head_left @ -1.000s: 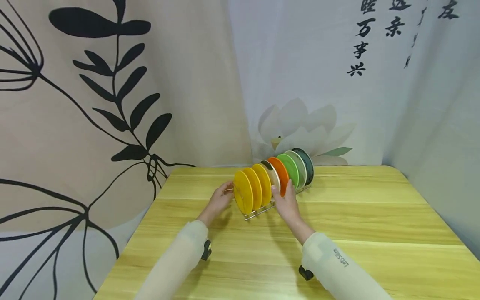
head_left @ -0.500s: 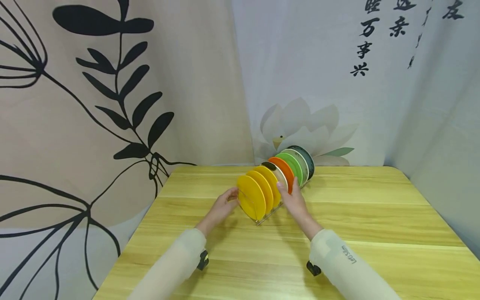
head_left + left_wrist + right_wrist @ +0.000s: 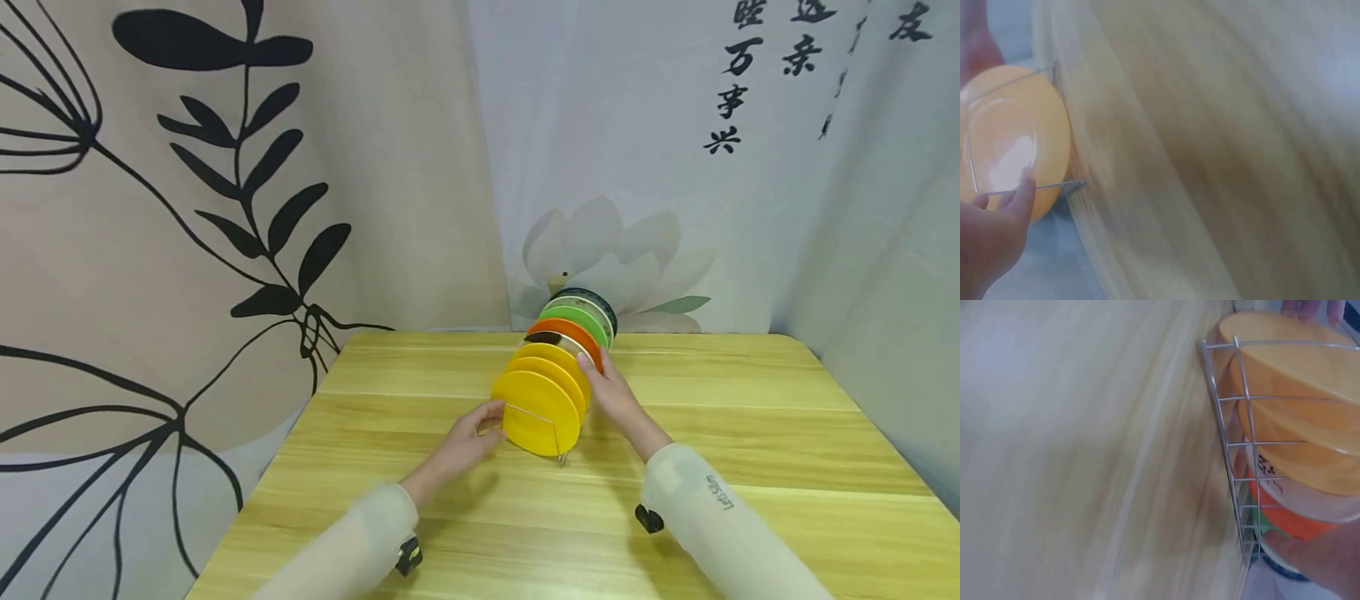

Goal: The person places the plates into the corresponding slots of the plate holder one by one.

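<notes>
A wire dish rack [image 3: 1227,445] stands on the table, holding a row of upright dishes. Yellow plates [image 3: 532,433] fill its near end. Behind them come a whitish dish with a dark patch [image 3: 545,337], an orange dish [image 3: 557,324], a green dish [image 3: 567,313], a pale one and a dark-rimmed one [image 3: 588,296]. My left hand [image 3: 471,439] pinches the wire at the rack's near left end, beside the front yellow plate. My right hand [image 3: 621,406] grips the rack's right side around the middle dishes; some of its fingers are hidden.
The wooden table [image 3: 750,417] reaches back to a printed curtain [image 3: 405,183] close behind the rack's far end. Another pale curtain [image 3: 885,250] hangs along the right side. Small black devices [image 3: 648,518] sit at both wrists.
The rack has turned, its near end swinging rightward and towards me, so the front yellow plate now faces me. Both hands have moved right and nearer with it.
</notes>
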`<act>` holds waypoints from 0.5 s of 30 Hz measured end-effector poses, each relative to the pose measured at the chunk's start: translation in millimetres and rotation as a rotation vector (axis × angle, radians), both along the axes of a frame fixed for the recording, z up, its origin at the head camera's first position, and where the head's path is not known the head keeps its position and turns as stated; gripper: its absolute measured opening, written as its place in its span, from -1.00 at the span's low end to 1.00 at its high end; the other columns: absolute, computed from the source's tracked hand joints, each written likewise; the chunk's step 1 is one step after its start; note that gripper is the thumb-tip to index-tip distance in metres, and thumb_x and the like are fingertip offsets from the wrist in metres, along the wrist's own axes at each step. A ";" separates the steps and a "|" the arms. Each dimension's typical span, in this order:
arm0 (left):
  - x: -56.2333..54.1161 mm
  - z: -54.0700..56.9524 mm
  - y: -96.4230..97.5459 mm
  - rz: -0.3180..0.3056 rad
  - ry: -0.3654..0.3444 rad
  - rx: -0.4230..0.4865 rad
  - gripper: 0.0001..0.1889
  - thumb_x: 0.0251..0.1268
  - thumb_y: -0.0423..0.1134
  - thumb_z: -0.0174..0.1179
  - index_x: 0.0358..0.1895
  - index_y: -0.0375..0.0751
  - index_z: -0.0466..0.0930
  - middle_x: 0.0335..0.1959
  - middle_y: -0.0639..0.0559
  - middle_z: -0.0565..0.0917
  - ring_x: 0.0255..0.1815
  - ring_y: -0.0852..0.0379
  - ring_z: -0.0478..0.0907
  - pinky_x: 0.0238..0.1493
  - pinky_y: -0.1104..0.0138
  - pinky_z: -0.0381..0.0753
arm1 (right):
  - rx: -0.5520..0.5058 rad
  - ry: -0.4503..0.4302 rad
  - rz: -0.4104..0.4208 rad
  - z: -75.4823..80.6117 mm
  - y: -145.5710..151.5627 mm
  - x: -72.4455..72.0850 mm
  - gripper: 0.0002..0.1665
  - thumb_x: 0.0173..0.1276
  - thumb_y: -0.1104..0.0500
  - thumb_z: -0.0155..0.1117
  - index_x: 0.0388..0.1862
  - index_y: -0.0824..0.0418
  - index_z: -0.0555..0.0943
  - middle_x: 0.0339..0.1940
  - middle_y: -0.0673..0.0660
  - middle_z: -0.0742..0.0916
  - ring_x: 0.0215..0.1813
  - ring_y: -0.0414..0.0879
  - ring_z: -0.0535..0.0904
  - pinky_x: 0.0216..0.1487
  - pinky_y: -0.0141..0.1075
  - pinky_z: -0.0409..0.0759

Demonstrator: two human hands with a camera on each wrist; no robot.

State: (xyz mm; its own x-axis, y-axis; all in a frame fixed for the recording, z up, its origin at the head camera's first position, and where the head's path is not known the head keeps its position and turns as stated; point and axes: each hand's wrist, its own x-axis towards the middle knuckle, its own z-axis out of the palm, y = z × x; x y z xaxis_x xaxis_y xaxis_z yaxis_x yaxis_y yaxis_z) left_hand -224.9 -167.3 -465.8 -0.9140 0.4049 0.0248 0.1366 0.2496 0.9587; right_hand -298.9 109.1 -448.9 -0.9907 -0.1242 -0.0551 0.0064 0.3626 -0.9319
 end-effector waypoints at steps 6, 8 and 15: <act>14.1 -0.3 17.7 -0.040 0.001 0.019 -0.45 0.50 -0.33 0.06 0.48 -0.36 0.19 0.34 -0.24 0.40 0.40 -0.21 0.29 0.32 0.02 0.39 | -0.023 0.003 0.046 2.3 11.0 -7.2 0.05 0.50 -0.45 -0.31 0.63 0.15 -0.33 0.64 0.22 -0.11 0.61 0.18 -0.24 0.52 0.13 -0.19; 17.8 -0.8 22.2 -0.052 -0.002 0.025 -0.45 0.50 -0.32 0.07 0.47 -0.36 0.21 0.33 -0.24 0.41 0.40 -0.21 0.30 0.32 0.03 0.39 | -0.032 -0.002 0.052 2.3 13.0 -9.2 0.01 0.52 -0.42 -0.31 0.64 0.12 -0.30 0.64 0.21 -0.09 0.61 0.18 -0.22 0.52 0.13 -0.18; 25.5 -2.5 33.9 -0.047 -0.023 0.015 -0.46 0.48 -0.28 0.11 0.45 -0.29 0.27 0.31 -0.16 0.45 0.38 -0.16 0.35 0.29 0.13 0.44 | -0.035 0.012 0.046 0.9 15.9 -13.0 -0.05 0.55 -0.37 -0.29 0.65 0.11 -0.20 0.63 0.24 0.01 0.60 0.20 -0.13 0.51 0.15 -0.14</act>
